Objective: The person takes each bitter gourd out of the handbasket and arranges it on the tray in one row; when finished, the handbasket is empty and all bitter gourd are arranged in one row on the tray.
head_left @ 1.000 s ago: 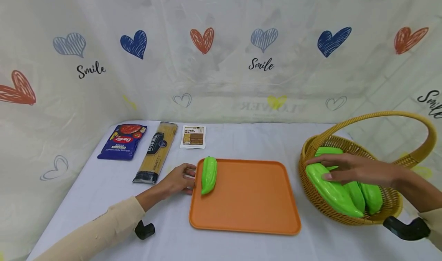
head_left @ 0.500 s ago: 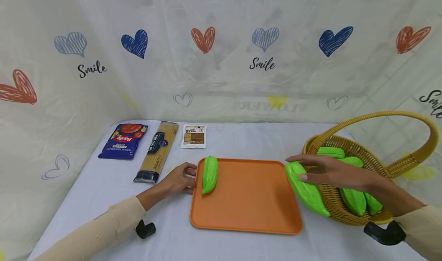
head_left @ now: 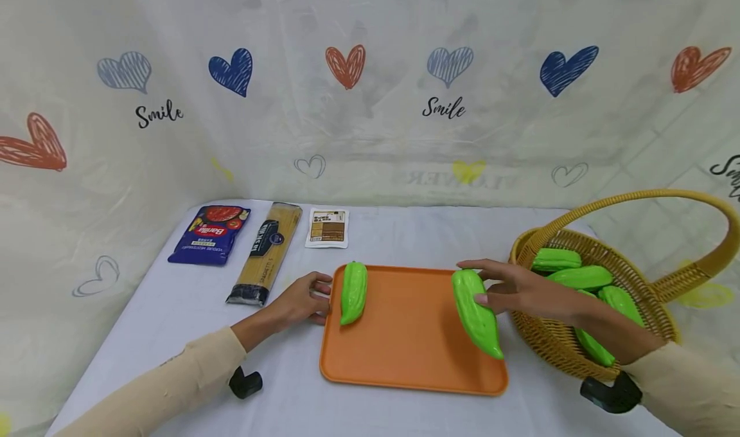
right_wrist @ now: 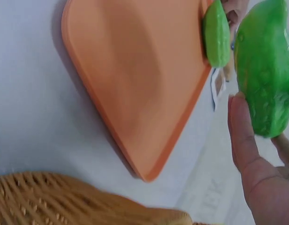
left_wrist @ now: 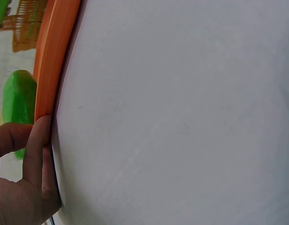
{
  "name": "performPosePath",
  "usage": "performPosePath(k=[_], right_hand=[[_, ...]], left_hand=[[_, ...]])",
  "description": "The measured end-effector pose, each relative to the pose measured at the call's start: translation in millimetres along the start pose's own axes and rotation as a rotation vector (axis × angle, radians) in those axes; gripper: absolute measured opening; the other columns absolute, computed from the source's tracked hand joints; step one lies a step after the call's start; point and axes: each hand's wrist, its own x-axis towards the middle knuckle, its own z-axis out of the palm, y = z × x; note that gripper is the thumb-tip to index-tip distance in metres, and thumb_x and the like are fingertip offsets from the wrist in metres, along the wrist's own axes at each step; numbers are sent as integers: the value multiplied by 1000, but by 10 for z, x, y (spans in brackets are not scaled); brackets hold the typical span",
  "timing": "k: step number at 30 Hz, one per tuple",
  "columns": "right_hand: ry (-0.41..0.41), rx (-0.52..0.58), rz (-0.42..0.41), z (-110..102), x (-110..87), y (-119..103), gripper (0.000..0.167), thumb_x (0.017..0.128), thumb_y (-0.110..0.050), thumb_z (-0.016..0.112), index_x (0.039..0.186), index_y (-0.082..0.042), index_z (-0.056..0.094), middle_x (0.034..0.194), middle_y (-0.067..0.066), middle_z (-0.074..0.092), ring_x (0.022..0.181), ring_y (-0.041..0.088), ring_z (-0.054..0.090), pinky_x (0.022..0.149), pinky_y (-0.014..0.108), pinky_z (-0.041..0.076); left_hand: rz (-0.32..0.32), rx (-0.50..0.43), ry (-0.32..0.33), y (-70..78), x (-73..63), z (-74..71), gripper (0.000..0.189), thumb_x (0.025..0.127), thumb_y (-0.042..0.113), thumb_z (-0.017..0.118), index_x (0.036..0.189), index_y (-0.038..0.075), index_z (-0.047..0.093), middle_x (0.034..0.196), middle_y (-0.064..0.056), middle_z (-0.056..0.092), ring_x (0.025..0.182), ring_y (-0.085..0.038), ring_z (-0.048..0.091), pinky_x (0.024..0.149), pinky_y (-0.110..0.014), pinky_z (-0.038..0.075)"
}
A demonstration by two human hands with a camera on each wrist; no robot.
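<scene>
Green vegetable [head_left: 476, 315]: shifted from the basket [head_left: 543, 348] edge to above the tray [head_left: 399, 334], clamped between the thumb and fingers of the right hand [head_left: 526, 289].
Left hand [head_left: 303, 299]: curled on the tray's rim.
Vegetable transfer: seemingly midway.
Tray below grip: probably calls for lowering.

Left hand [head_left: 296, 301] low, fingers [head_left: 320, 288] bent; right hand [head_left: 523, 290] raised, thumb [head_left: 494, 301] opposing fingers (both forearms [head_left: 250, 331] slanting inward).

head view looked forward and down over the table [head_left: 428, 231], left wrist view super close to the tray [left_wrist: 53, 51], right one aimed across it from the basket [right_wrist: 46, 199] side, all three caught both
</scene>
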Motion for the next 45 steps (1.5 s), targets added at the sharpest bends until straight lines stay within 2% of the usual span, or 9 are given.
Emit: performPosePath(k=[6,13,17,28,33,40,45], right_hand=[[44,18,30,101,86,-9,59,100,-33,60,154,-25,37,155,18,37,141,46,35,95,44,55],[52,74,68,191,198,18,64,99,-34,62,155,-22,34,151,25,37,125,34,57,93,44,58],[79,83,78,240,263,11,66,98,-35,64,155,-20,35,150,26,38,117,29,62,93,43,59],[104,131,60,433,487,-2,67,96,-34,67,153,-15,38,141,25,44,109,27,65,91,41,61],[106,143,64,518,620,-22,69,95,-36,68,154,-15,38,140,24,47,111,28,64,90,43,61],[123,143,107,583,803,-88,69,93,-39,71,152,-24,40,145,23,46,111,27,67,89,45,62],[105,146,100,603,926,-128,68,94,-37,69,153,-20,39,147,25,43,110,27,67,91,45,60]], left_hand=[[9,-8,-8,-17,15,-9,64,83,-1,71,142,5,47,124,-14,54,99,-23,65,73,-35,65],[5,-5,-13,-7,8,-14,64,83,0,72,142,5,46,125,-14,54,101,-23,65,74,-35,65],[8,-4,-13,-4,-1,-14,64,83,0,72,142,5,47,124,-14,55,100,-22,65,73,-35,65],[10,-8,-17,-15,10,-19,65,83,1,72,142,5,46,125,-14,54,101,-23,64,74,-35,65],[10,-16,-16,-15,4,-19,64,82,0,72,141,5,47,125,-14,54,100,-23,64,73,-35,65],[18,-32,-24,-19,4,-19,63,83,-2,70,141,4,46,124,-15,54,97,-22,65,73,-35,65],[16,-23,-23,-21,8,-23,63,83,-1,70,141,4,46,125,-15,54,98,-22,65,73,-35,65]])
